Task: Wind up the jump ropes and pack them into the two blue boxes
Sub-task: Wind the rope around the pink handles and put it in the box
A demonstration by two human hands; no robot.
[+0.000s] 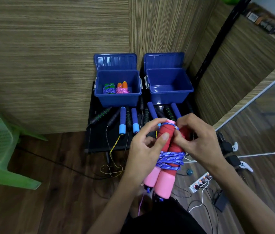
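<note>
While two wound ropes lie in the left blue plastic box (119,88) and the right blue plastic box (169,88) stands empty, your left hand (143,149) and right hand (195,139) clasp the red-and-pink foam-handled rope (167,146), its blue cord (170,159) nearly wound; several unwound ropes remain on the black table (98,141).

Left hand (143,146) grips red handles (167,137), thumb across them; right hand (195,137) pinches rope at their top.
</note>
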